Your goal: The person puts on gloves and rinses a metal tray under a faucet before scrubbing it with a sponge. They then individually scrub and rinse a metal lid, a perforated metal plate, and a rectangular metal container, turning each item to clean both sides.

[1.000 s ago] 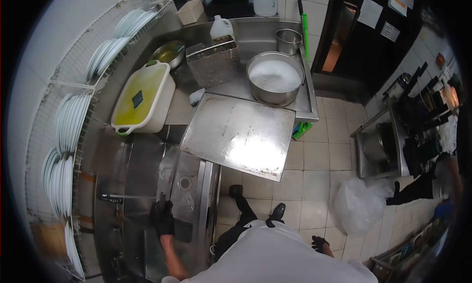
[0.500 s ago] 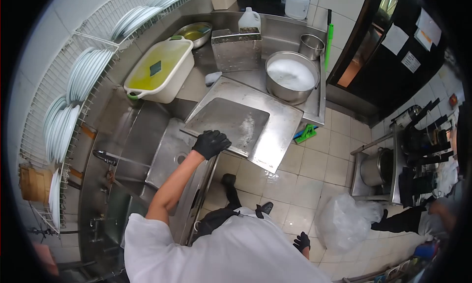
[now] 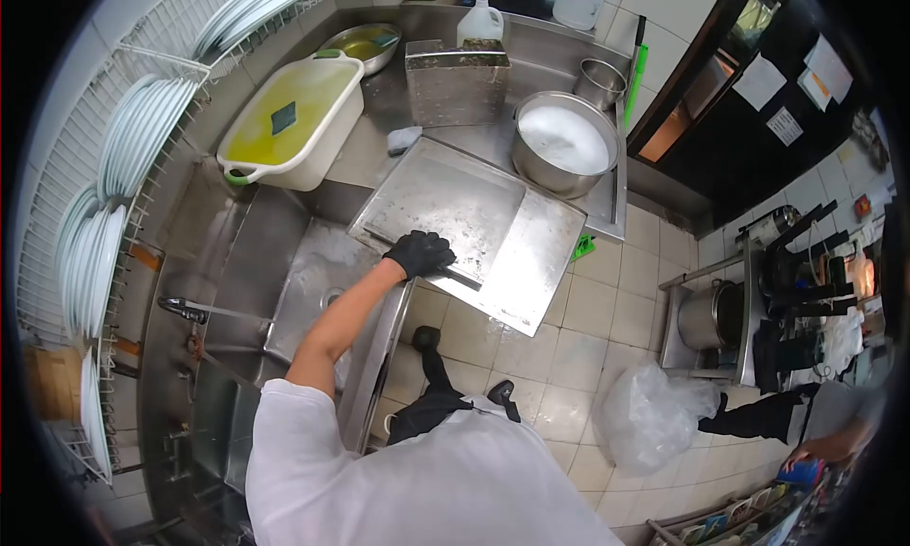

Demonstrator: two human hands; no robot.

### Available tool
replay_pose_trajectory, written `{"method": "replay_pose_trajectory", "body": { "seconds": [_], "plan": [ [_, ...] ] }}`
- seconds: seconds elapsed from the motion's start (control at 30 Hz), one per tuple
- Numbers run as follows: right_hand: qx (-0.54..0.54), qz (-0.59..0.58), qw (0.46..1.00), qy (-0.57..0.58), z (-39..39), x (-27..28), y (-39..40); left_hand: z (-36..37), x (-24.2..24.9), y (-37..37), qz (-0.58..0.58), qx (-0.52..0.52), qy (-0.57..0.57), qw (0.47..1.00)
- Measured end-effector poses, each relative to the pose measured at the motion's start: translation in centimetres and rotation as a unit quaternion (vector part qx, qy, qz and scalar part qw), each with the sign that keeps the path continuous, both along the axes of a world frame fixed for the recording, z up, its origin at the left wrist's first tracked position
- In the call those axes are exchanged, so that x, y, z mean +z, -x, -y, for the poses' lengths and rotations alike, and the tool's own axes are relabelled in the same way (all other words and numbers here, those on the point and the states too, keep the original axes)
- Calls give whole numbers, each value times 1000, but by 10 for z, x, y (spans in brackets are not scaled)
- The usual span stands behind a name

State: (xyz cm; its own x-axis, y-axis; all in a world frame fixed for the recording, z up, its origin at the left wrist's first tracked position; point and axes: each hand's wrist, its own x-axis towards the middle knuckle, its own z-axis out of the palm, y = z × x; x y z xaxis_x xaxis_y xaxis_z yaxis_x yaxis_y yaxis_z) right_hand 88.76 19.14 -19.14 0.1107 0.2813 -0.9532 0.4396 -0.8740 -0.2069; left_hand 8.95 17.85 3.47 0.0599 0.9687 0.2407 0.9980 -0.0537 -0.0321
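A flat metal sheet (image 3: 445, 193) lies on a larger metal tray (image 3: 545, 252), which spans the counter's edge and overhangs the floor. My left hand (image 3: 420, 254), in a black glove, has its fingers wrapped round the sheet's near edge, where a dark rim shows. My right hand is out of view. Beyond the tray, a round steel pot (image 3: 540, 167) of white foam stands on the counter. A grey-white sponge (image 3: 405, 139) lies by the tray's far left corner. Behind it is an upright metal container (image 3: 457, 91).
A white tub (image 3: 327, 143) of yellow liquid sits left, beside a steel bowl (image 3: 384, 61). The sink (image 3: 318, 271) has a running faucet (image 3: 183, 309). Plates (image 3: 147, 134) fill a wire rack. A plastic bag (image 3: 649, 418) lies on the floor, near another person's leg (image 3: 758, 418).
The metal sheet has shifted on the tray, and its near rim now shows as a dark bar. My left hand stays closed on it. My right hand has left the view.
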Motion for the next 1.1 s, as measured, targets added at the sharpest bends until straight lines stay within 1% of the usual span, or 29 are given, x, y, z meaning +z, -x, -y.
{"method": "replay_pose_trajectory", "body": {
  "seconds": [0.1,0.17,0.2,0.33,0.43,0.5,0.6,0.63,0.7,0.73,0.77,0.8,0.83,0.87,0.9,0.93,1.0,1.03,1.1],
  "plan": [
    [13,7,1000,-4,-7,30,22,4,0,-2,33,0,-5,999],
    [22,10,1000,-13,-17,50,41,1,10,-8,65,16,35,997],
    [26,11,999,-19,-23,59,52,0,7,-9,98,27,54,993],
    [30,9,998,-59,-55,88,102,-2,16,-10,146,60,100,982],
    [22,-17,992,-123,-94,85,131,-2,10,-7,149,57,80,984],
    [33,-52,987,-150,-125,92,160,-6,17,-8,143,68,111,981],
    [116,-94,973,-178,-168,101,213,-10,16,-17,127,70,86,986],
    [136,-116,967,-180,-181,102,228,-10,16,-19,124,70,97,985],
    [175,-140,956,-191,-201,110,264,-7,16,-22,137,74,61,986],
    [170,-145,956,-190,-210,113,279,-7,23,-25,131,92,74,984],
    [195,-156,946,-204,-220,115,295,-11,39,-27,142,105,114,978],
    [221,-168,936,-217,-229,117,310,-18,44,-24,144,108,152,972],
    [219,-177,935,-213,-236,116,321,-24,51,-19,146,113,191,964],
    [232,-183,932,-208,-243,117,331,-31,57,-13,138,116,196,964],
    [246,-188,928,-205,-251,117,340,-39,62,-7,108,111,165,974],
    [246,-195,928,-203,-259,104,340,-47,69,-1,78,104,133,982],
    [341,-168,880,-284,-270,47,319,-70,86,22,53,101,122,986],
    [340,-174,880,-285,-272,27,308,-85,95,37,33,95,108,989],
    [307,-131,890,-310,-265,-16,273,-118,108,69,4,99,75,992]
  ]
}}
